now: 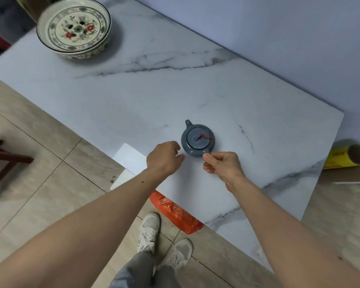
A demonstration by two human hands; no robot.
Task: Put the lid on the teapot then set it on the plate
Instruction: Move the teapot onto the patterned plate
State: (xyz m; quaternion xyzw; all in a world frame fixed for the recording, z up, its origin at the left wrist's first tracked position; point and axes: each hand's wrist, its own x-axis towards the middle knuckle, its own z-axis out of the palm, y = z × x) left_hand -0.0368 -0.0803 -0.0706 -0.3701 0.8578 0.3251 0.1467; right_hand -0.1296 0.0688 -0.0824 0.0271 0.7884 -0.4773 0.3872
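Grey-blue, the teapot [197, 140] sits on the white marble surface [133, 96] with its lid [199, 138] already in place, a red cord at the knob. The right hand [222, 165] is at the pot's 5 o'clock, thumb and forefinger pinched together at the handle; whether they truly grip it I cannot tell. The left hand [164, 157] rests at the pot's 8 o'clock, fingers [180, 157] loosely curled, just beside the body but apart from it. Well away toward 10 o'clock stands the patterned plate [74, 28], holding nothing.
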